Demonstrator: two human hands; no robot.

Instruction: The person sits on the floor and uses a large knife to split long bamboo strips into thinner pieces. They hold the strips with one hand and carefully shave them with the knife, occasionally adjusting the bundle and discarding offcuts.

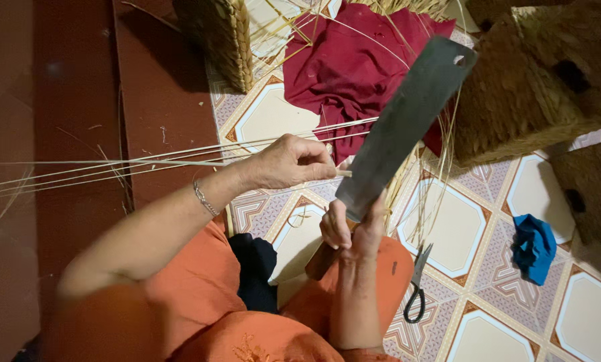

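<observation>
My left hand [288,162] pinches a bundle of long thin pale reed strips [112,166] that stretch far to the left over the dark red floor. My right hand [351,229] grips the wooden handle of a big dark flat-bladed knife [403,122], whose blade points up and to the right. The strips' near end meets the blade's lower edge just right of my left fingers. A silver bracelet is on my left wrist. My knees in orange cloth are below both hands.
A dark red cloth [354,64] lies on the patterned tiles beyond the knife. Woven straw baskets stand at top left [220,37] and at right [535,80]. Black-handled scissors [417,285] and a blue rag [533,247] lie on the tiles at right.
</observation>
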